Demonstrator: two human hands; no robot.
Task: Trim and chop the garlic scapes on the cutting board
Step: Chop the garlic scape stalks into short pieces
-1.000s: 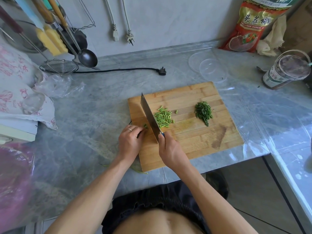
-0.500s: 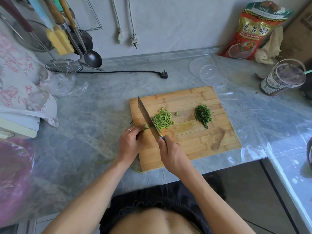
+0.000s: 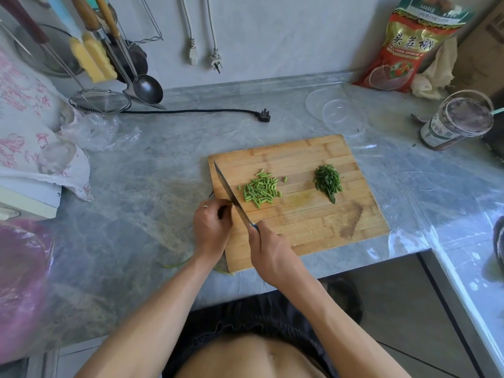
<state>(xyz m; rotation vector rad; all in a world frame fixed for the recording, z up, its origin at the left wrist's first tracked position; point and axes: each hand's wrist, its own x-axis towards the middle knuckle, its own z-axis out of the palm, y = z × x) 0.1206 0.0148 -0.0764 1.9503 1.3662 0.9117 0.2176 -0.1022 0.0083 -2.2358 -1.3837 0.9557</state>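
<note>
**Chopping the last stubs of scape**

From left: my left hand, at 9 o'clock of the cutting board, has fingers curled, pinching the remaining scape ends, hardly visible. The knife stands beside them, gripped by my right hand. At 12 o'clock of the blade's heel lies the chopped scapes pile; at 3 o'clock, darker trimmings. I judge 1 or 2 cuts remain; fingertips must retreat.

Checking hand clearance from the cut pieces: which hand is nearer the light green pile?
Left. The left hand sits at the board's left edge, just across the knife from the light green pile; the right hand grips the handle nearer the person.
</note>
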